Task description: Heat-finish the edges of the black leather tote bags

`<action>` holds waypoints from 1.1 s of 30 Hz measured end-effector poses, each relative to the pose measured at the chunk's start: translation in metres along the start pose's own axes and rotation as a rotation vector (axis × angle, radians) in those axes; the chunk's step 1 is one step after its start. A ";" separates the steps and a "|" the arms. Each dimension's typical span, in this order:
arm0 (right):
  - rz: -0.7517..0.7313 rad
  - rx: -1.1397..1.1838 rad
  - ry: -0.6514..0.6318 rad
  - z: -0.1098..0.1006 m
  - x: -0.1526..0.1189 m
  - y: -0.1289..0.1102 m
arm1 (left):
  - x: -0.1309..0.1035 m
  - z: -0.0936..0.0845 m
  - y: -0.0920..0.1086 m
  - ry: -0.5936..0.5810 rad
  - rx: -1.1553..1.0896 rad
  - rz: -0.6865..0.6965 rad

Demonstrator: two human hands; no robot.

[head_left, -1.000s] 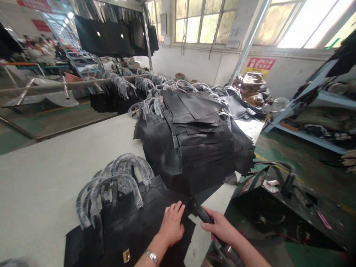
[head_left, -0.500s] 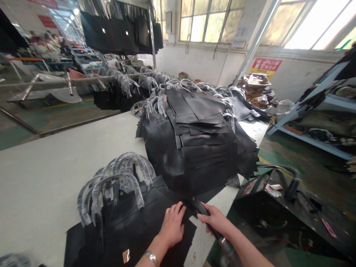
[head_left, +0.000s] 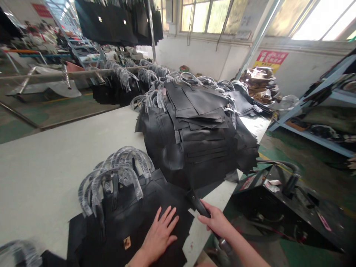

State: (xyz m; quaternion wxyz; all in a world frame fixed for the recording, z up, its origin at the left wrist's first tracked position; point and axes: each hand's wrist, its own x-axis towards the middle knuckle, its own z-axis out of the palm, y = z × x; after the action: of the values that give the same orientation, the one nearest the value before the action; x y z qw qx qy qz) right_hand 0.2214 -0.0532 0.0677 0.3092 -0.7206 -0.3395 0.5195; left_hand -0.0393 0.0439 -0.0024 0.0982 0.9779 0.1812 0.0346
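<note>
A black bag panel (head_left: 144,230) lies on the table, with plastic-wrapped handles (head_left: 114,178) at its far side and a small gold plate (head_left: 127,243) near its front. My left hand (head_left: 160,235) rests flat on this panel, fingers spread, holding nothing. My right hand (head_left: 214,218) is wrapped around the dark grip of a long black handheld tool (head_left: 200,205), whose kind I cannot make out. The tool's tip points forward over the panel's right edge; whether it touches the material is unclear.
Behind the panel is a large heap of black bag pieces (head_left: 200,141) with wrapped handles. To the right, below table level, stands a black box-shaped machine (head_left: 278,207) with a hose. More bags hang on a rack (head_left: 119,22); a blue shelf (head_left: 319,137) stands at the right.
My left hand has moved left and nearer, away from the tool, and its fingers have spread out. My right hand keeps its grip on the tool. The view has tilted slightly.
</note>
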 end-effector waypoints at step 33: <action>0.088 -0.033 -0.129 -0.027 -0.061 0.024 | 0.088 0.001 -0.014 0.201 0.058 -0.367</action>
State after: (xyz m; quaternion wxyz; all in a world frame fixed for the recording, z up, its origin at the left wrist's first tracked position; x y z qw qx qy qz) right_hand 0.2374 -0.1187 0.0882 0.2514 -0.7049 -0.3351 0.5724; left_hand 0.0375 0.0884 -0.0030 0.0562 0.9225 0.3662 0.1080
